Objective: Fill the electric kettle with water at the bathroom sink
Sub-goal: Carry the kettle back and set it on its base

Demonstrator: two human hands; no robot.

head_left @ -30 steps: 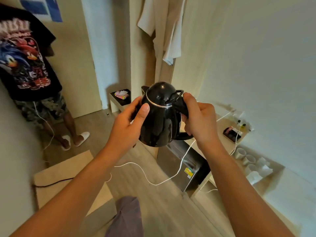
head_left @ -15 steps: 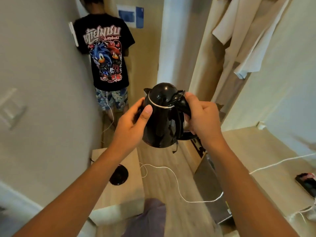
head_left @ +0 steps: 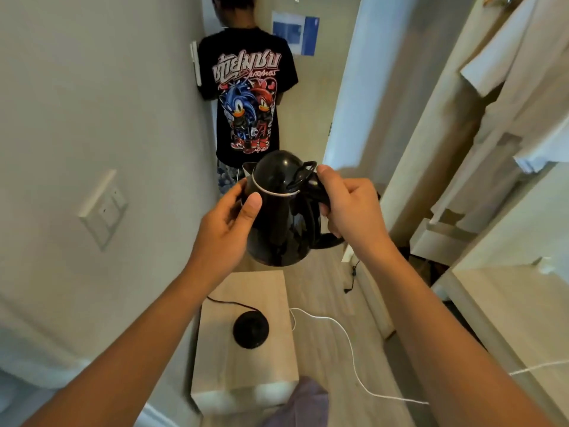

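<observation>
I hold a glossy black electric kettle (head_left: 281, 217) in the air in front of me, upright, with its domed lid down. My right hand (head_left: 348, 204) is wrapped around the handle on the kettle's right side. My left hand (head_left: 228, 220) cups the body on the left, with the thumb resting near the silver rim. Below the kettle, its round black power base (head_left: 251, 329) lies on a low wooden stand (head_left: 271, 365), with a black cord running off to the left. No sink is in view.
A person in a black printed T-shirt (head_left: 246, 100) stands in the narrow passage ahead, back to me. A wall with a switch plate (head_left: 103, 208) is close on the left. A white cable (head_left: 348, 340) trails over the wood floor. White garments (head_left: 505, 75) hang at the right.
My view has swung left, from the desk corner to the passage. The kettle stays held in both hands the same way. The stand with the power base has come into view.
</observation>
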